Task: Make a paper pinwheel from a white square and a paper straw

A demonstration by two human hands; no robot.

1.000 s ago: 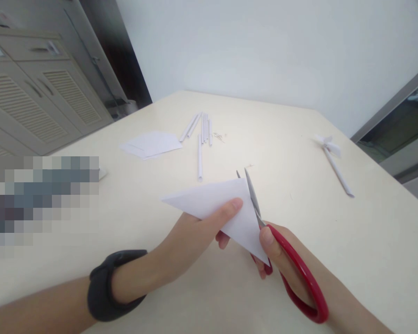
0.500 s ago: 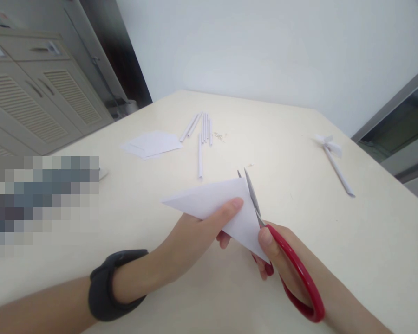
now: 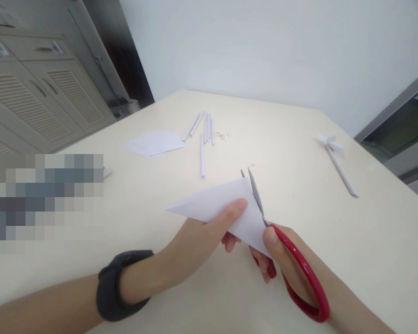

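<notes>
Pinched in my left hand point(image 3: 209, 232) is a folded white sheet of paper point(image 3: 218, 195), thumb on top and fingers underneath. One corner of the paper points left, above the table. My right hand point(image 3: 278, 246) grips a pair of red-handled scissors point(image 3: 308, 278), thumb through the large loop. The scissor blades are parted and stand along the paper's right edge, one in front of it and one partly hidden behind it. The lower handle is partly covered by my right fingers.
Beyond my hands on the white table point(image 3: 153, 185) lie several rolled paper tubes point(image 3: 202, 157) and a stack of white sheets point(image 3: 156, 143). Small curled bits point(image 3: 222, 136) are beside the tubes. A paper pinwheel on a stick point(image 3: 341, 169) lies at the right. Far left is blurred out.
The view has shifted slightly, so everything sits a little further right. The paper's left corner has dipped a little. Both hands keep their holds, and the blades remain parted.
</notes>
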